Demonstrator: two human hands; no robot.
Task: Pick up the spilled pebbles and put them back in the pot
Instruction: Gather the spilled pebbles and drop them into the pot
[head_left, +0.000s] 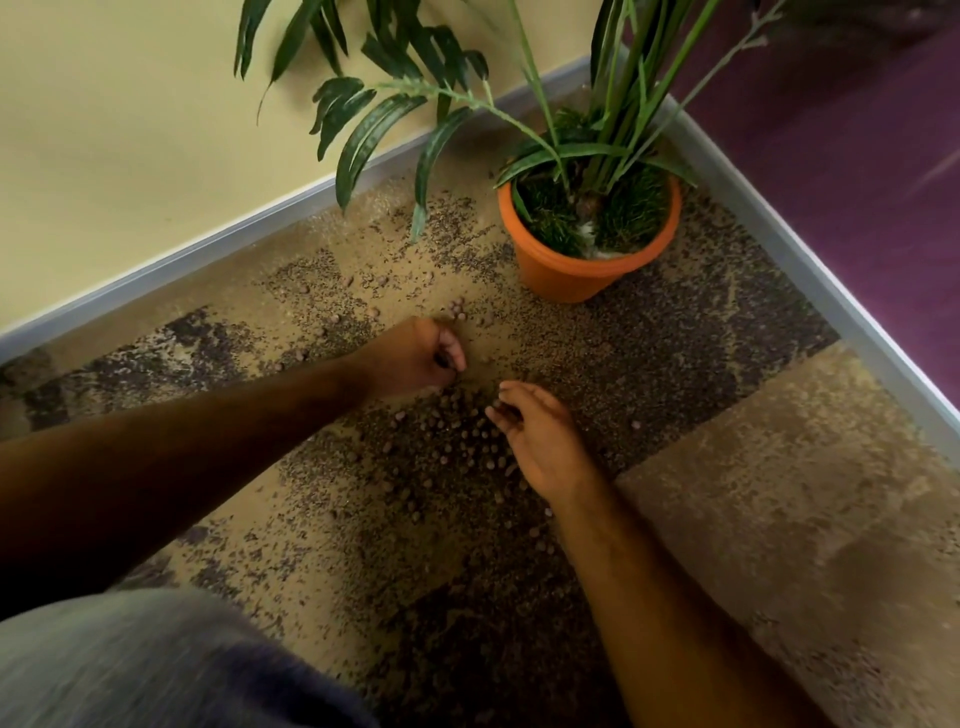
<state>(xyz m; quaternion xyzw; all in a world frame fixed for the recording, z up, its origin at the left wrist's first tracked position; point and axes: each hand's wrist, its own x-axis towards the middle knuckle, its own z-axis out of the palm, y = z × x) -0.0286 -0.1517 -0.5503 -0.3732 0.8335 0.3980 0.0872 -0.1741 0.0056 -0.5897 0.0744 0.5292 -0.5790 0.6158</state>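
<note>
- Head view puts you in a corner: a cream wall (130, 130) on your left and a purple wall (857, 156) on your right, each ending in a grey baseboard (779, 244).
- Open floor lies toward you and to the right of your right arm, where a plainer tan patch of carpet (779, 493) spreads out.
- That carpet is mottled tan and dark brown, which makes small things hard to spot.
- An orange pot (571, 270) stands upright in the corner, near both baseboards, with a green plant (597, 130) whose long leaves hang over the floor to the left.
- Small, round, brownish pebbles (457, 431) lie scattered on the carpet, thickest between your hands, with a few more (460, 306) closer to the pot.
- Your left hand (421, 358) is curled tight at the carpet; I cannot tell what it holds.
- Your right hand (540, 441) hangs loose over the pile, fingers relaxed and slightly bent, fingertips (493, 413) at the pebbles.
</note>
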